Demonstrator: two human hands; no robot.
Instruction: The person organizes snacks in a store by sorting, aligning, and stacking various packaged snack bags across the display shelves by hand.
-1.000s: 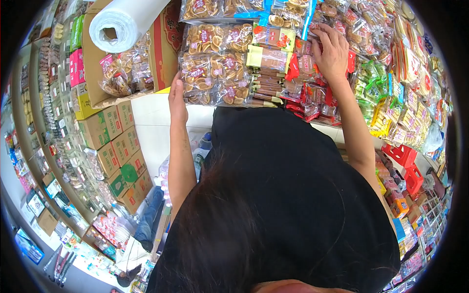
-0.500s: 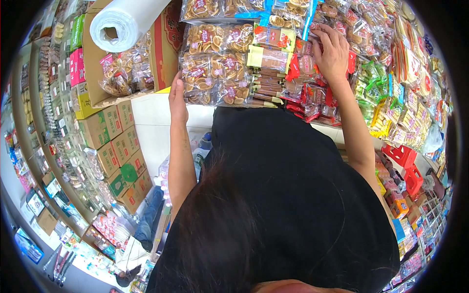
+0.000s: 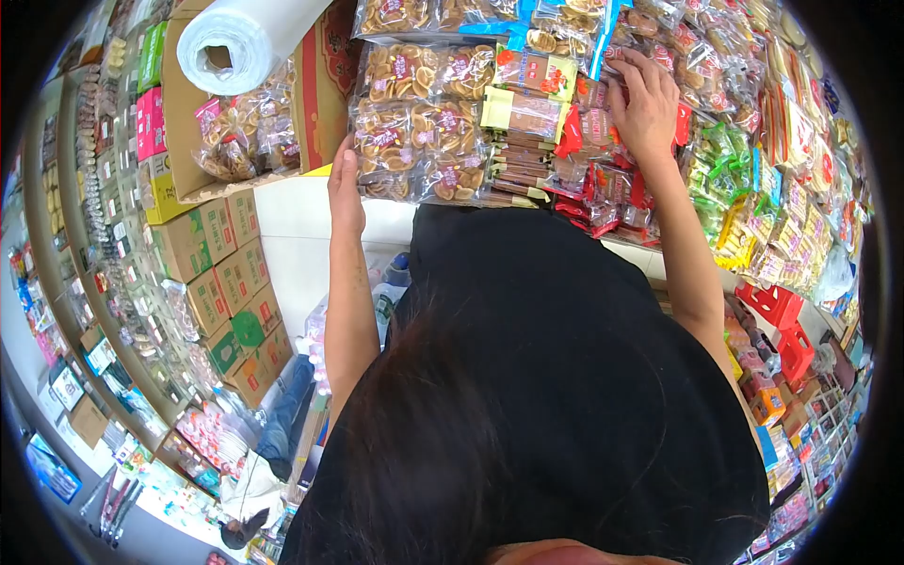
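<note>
My left hand (image 3: pixel 347 188) is at the left edge of the clear packs of round snacks (image 3: pixel 395 127), its thumb up and its other fingers mostly hidden. My right hand (image 3: pixel 644 105) rests with bent, slightly spread fingers on the red and brown snack packets (image 3: pixel 593 127); nothing shows lifted in it. Between the hands lie yellow-edged brown packets (image 3: pixel 524 113), with a stack of thin brown packets (image 3: pixel 520 169) below them. Blue-edged packs (image 3: pixel 565 21) lie above.
A roll of clear plastic bags (image 3: pixel 235 47) lies over an open cardboard box (image 3: pixel 315 104) at the upper left. Stacked cartons (image 3: pixel 226 273) stand below it. Green-wrapped snacks (image 3: pixel 720 160) and red plastic crates (image 3: pixel 777 311) are on the right. A person (image 3: pixel 254 499) is at the lower left.
The view has shifted slightly, so the packs and hands appear a little further right. Both hands keep nearly the same places on the goods. The person at the lower left has moved slightly.
</note>
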